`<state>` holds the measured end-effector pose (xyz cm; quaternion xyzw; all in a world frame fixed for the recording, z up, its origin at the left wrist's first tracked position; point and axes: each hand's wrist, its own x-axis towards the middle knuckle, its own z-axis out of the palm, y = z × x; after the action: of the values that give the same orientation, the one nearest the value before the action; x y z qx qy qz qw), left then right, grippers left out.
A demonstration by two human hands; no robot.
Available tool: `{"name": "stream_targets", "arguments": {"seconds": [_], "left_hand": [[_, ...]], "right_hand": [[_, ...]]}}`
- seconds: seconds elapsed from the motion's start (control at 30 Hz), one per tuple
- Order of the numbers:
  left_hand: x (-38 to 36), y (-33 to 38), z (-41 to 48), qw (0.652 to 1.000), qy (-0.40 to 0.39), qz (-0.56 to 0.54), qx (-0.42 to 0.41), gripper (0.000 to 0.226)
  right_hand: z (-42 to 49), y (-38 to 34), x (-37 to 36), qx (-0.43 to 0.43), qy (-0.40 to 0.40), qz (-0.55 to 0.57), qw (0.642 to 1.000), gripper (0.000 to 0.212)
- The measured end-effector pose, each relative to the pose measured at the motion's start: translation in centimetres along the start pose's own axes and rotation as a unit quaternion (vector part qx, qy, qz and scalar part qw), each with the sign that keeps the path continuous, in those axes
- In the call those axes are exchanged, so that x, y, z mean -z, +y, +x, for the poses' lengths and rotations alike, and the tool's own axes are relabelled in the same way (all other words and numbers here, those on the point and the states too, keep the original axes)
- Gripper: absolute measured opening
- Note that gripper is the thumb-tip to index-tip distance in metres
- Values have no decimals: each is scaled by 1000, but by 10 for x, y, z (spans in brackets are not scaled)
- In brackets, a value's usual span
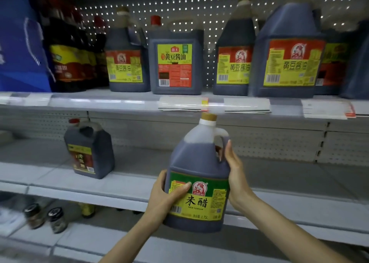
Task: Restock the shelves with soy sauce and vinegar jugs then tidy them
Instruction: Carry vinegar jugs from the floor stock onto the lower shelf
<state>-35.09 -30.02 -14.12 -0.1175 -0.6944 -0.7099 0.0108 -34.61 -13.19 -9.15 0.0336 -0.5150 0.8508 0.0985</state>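
Pegboard-backed shelving fills the view. The upper shelf (99,101) is stocked; the middle shelf (279,175) carries one item.

A blue carton (20,53) stands at the far left of the upper shelf, with dark red-capped bottles (67,59) just beside it. Four soy sauce jugs stand in a loose row:
- the largest jug (287,63), at right, nearest the front edge
- a second jug (233,63) touching its left side
- a square red-capped jug (175,63) at centre, a gap to its right
- a fourth jug (125,67) close on the square one's left

More jugs sit at the far right, partly cut off.

The rice vinegar jug (199,159) is held upright in the air in front of the middle shelf's front edge, green-and-yellow label facing the camera, tan cap (208,116) up, handle to the right.

A lone dark jug (89,153) with a red cap stands on the left of the middle shelf, turned at an angle.

The left hand (165,195) grips the vinegar jug's lower left side, thumb laid across the label, fingers wrapped behind. The right hand (235,169) grips the right side at the handle, fingers curled in around it.

Two small dark-lidded jars (35,215) (57,219) sit on the bottom shelf at left, blurred.

Paper price tags (247,104) hang along the upper shelf's edge, print unreadable.
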Motion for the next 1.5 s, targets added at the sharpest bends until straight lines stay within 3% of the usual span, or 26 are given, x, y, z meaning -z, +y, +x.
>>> {"name": "stream_targets", "arguments": {"seconds": [0.3, 0.8, 1.07, 1.1, 1.2, 1.3, 1.4, 1.5], "left_hand": [[74, -17, 33, 997, -71, -9, -4, 77], [203, -38, 97, 982, -186, -16, 31, 73], [208, -54, 143, 987, -149, -21, 51, 37], [207, -56, 149, 988, -145, -22, 58, 36], [208, -62, 166, 988, -136, 2, 76, 23], [211, -73, 185, 989, -115, 33, 82, 17], [214, -86, 196, 990, -89, 28, 110, 19], [216, -98, 199, 988, -71, 21, 136, 17]], "right_hand": [[18, 52, -49, 93, 29, -4, 995, 40], [56, 135, -149, 135, 130, -42, 981, 42], [116, 143, -150, 126, 166, -101, 973, 24], [126, 145, -149, 119, 171, -100, 973, 26], [153, 154, -149, 83, 189, -133, 969, 61], [174, 160, -152, 110, 189, -178, 960, 48], [188, 165, -156, 131, 177, -199, 955, 55], [195, 180, -152, 132, 163, -250, 945, 81]]}}
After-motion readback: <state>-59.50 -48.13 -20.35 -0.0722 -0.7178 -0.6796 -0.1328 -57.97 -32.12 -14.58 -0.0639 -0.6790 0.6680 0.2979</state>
